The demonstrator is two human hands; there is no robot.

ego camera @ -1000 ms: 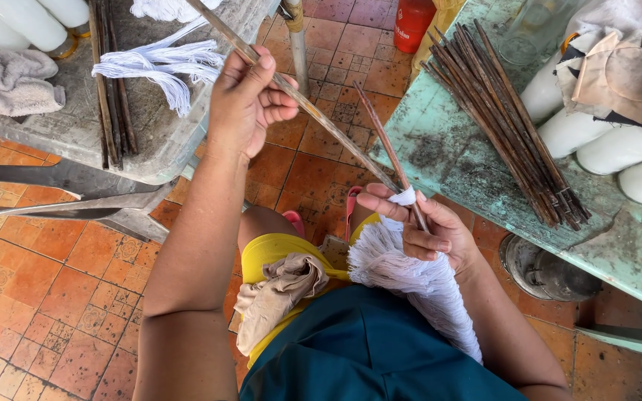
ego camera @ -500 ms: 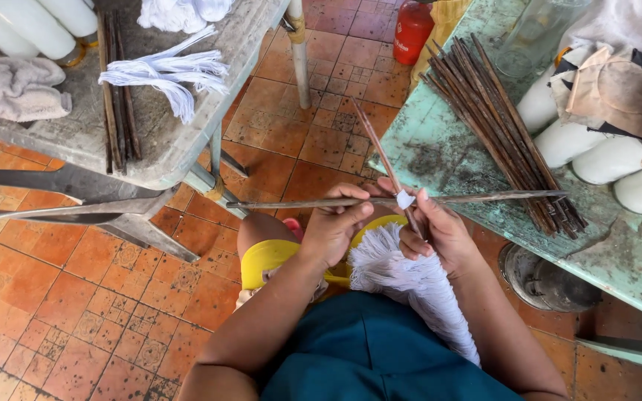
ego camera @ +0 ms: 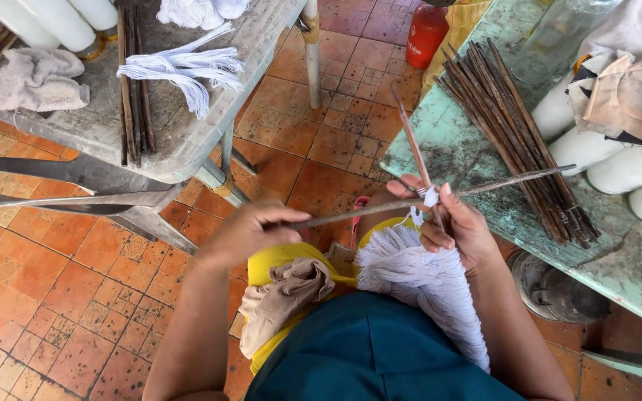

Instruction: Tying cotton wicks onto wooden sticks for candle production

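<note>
My right hand (ego camera: 451,226) grips a thin brown stick (ego camera: 412,141) that points up and away, together with the top of a thick bundle of white threads (ego camera: 425,286) hanging over my lap. My left hand (ego camera: 250,234) pinches the near end of a second long thin stick (ego camera: 440,197) that lies almost level and crosses over my right hand toward the green table. A beige rag (ego camera: 284,293) lies on my yellow-clad thigh.
A pile of dark sticks (ego camera: 514,126) lies on the worn green table (ego camera: 447,156) at right, beside white cylinders (ego camera: 581,145) and cloths. The grey table (ego camera: 187,141) at left carries sticks, white threads (ego camera: 180,70) and a towel (ego camera: 35,78). A red canister (ego camera: 426,33) stands on the tiled floor.
My left hand swung its long stick down from a raised diagonal to nearly level across my right hand, then slid left along it to its near end. The right hand kept its hold.
</note>
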